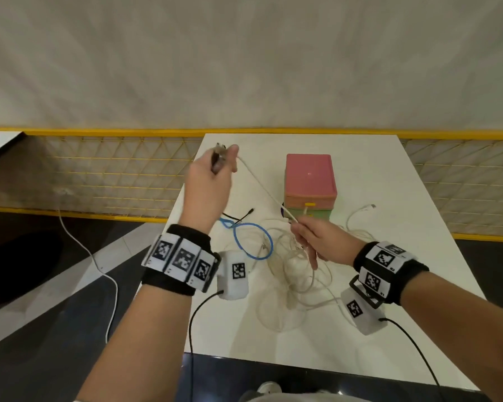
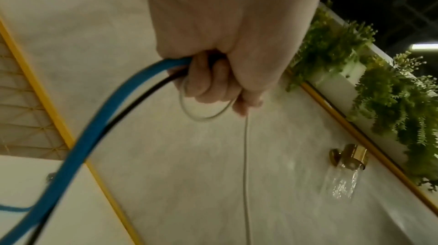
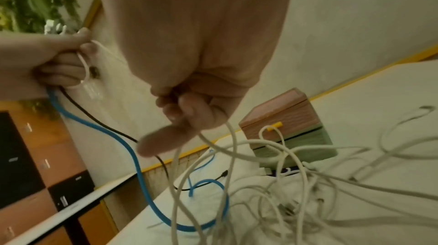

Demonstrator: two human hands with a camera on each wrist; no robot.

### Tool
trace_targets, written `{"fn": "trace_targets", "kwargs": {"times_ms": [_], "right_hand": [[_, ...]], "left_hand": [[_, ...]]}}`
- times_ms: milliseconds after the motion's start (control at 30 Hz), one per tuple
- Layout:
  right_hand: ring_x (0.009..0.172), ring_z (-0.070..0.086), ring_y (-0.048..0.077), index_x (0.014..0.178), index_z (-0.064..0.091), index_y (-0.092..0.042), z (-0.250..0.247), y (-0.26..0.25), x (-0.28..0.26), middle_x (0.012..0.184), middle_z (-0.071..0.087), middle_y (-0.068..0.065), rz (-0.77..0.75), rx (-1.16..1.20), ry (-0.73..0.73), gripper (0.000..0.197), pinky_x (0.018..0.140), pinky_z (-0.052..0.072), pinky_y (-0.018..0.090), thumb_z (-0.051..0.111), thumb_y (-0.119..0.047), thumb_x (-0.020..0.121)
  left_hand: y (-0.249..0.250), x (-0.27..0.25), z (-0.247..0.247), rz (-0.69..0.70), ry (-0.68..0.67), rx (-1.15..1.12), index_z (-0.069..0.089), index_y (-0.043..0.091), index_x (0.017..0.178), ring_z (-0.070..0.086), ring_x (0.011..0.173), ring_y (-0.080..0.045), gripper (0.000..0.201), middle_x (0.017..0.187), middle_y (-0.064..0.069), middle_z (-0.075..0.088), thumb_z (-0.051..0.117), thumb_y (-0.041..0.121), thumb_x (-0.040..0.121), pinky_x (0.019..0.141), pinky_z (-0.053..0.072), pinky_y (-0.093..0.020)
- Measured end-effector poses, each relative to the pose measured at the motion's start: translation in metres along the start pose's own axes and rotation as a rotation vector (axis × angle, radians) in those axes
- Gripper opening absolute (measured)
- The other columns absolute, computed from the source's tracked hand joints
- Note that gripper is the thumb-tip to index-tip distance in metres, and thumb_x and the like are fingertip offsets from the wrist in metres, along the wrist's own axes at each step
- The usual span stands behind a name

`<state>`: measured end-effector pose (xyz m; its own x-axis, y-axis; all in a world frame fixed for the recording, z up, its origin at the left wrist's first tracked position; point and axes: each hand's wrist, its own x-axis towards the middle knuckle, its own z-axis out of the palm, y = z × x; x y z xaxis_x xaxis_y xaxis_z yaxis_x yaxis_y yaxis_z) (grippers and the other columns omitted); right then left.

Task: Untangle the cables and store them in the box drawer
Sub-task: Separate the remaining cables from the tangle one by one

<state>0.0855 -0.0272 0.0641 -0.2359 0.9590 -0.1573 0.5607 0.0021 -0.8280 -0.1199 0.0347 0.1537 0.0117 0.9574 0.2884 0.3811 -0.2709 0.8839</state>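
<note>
Above the desk's [image 1: 375,169] left edge, the left hand [image 1: 208,181] has its fingers clenched round a blue cable [image 2: 102,118], a black cable [image 2: 132,106] and a white cable [image 1: 262,187]. This white one runs taut to the right hand [image 1: 323,242], whose fingers pinch it. Other white cables [image 1: 296,274] lie tangled mid-desk: light, limp, likely to snag; best held near plugs. Behind them the box [image 1: 310,181] stands, its drawers shut.
</note>
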Motion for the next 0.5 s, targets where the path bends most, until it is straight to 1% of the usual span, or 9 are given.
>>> {"fn": "trace_targets", "kwargs": {"times_ms": [67,133,167,233,300,333,367,433,500], "right_hand": [[0.042,0.059,0.034,0.086,0.042,0.001,-0.001,0.007,-0.004,0.066,0.044,0.007,0.021,-0.010,0.014,0.035,0.033,0.030,0.019,0.030,-0.027,0.103],[0.039,0.057,0.030,0.085,0.046,-0.005,-0.005,0.008,-0.006,0.069,0.043,0.006,0.033,-0.042,0.045,0.032,0.034,0.031,0.019,0.031,-0.027,0.102],[0.036,0.056,0.027,0.084,0.048,-0.009,-0.008,0.006,-0.005,0.069,0.043,0.005,0.034,-0.070,0.061,0.031,0.035,0.033,0.020,0.032,-0.028,0.102],[0.033,0.054,0.022,0.082,0.052,-0.016,-0.012,0.000,-0.003,0.069,0.045,0.007,0.008,-0.161,0.076,0.030,0.039,0.037,0.025,0.034,-0.030,0.101],[0.031,0.055,0.020,0.082,0.054,-0.017,-0.014,-0.010,-0.001,0.070,0.051,0.018,-0.074,-0.218,0.081,0.030,0.041,0.041,0.031,0.035,-0.030,0.101],[0.031,0.055,0.020,0.084,0.055,-0.015,-0.016,-0.016,0.000,0.072,0.054,0.019,-0.124,-0.217,0.093,0.029,0.041,0.042,0.034,0.035,-0.028,0.101],[0.031,0.056,0.020,0.087,0.056,-0.014,-0.017,-0.020,0.001,0.073,0.056,0.017,-0.161,-0.208,0.110,0.028,0.040,0.043,0.036,0.035,-0.026,0.101],[0.033,0.056,0.019,0.094,0.058,-0.012,-0.020,-0.025,0.003,0.073,0.058,0.014,-0.185,-0.197,0.141,0.028,0.040,0.044,0.035,0.035,-0.026,0.100],[0.033,0.056,0.021,0.095,0.058,-0.010,-0.021,-0.020,0.002,0.071,0.058,0.012,-0.151,-0.176,0.125,0.030,0.043,0.045,0.036,0.035,-0.028,0.101]], "left_hand": [[-0.009,0.008,-0.007,0.009,-0.004,0.168,0.065,0.016,0.081,0.044,0.054,-0.013,0.029,0.054,0.009,0.047,0.055,0.039,0.096,0.051,0.034,-0.021],[-0.017,0.005,-0.009,0.060,0.028,0.414,0.066,0.025,0.112,0.060,0.073,-0.021,0.023,0.077,0.005,0.068,0.056,0.037,0.095,0.061,0.039,-0.024],[-0.019,-0.001,-0.007,0.129,0.027,0.492,0.059,0.031,0.126,0.063,0.079,-0.022,0.031,0.088,0.004,0.071,0.056,0.033,0.096,0.065,0.042,-0.026],[-0.021,-0.016,0.006,0.264,-0.165,0.464,0.047,0.040,0.138,0.067,0.080,-0.021,0.048,0.094,0.008,0.072,0.055,0.022,0.094,0.069,0.051,-0.031],[-0.024,-0.029,0.025,0.281,-0.455,0.425,0.046,0.046,0.135,0.067,0.082,-0.021,0.045,0.095,0.008,0.072,0.054,0.028,0.094,0.073,0.054,-0.034],[-0.026,-0.032,0.034,0.249,-0.553,0.441,0.052,0.043,0.126,0.065,0.079,-0.022,0.031,0.089,0.006,0.070,0.052,0.036,0.096,0.069,0.052,-0.032],[-0.026,-0.035,0.041,0.194,-0.620,0.430,0.058,0.035,0.110,0.062,0.074,-0.020,0.017,0.080,0.005,0.066,0.051,0.042,0.097,0.063,0.048,-0.029],[-0.026,-0.036,0.046,0.140,-0.637,0.358,0.052,0.031,0.083,0.052,0.063,-0.013,0.019,0.065,0.008,0.054,0.050,0.042,0.098,0.055,0.037,-0.020],[-0.021,-0.031,0.041,0.167,-0.537,0.306,0.049,0.029,0.080,0.052,0.060,-0.011,0.019,0.065,0.007,0.058,0.052,0.033,0.098,0.057,0.041,-0.021]]}}
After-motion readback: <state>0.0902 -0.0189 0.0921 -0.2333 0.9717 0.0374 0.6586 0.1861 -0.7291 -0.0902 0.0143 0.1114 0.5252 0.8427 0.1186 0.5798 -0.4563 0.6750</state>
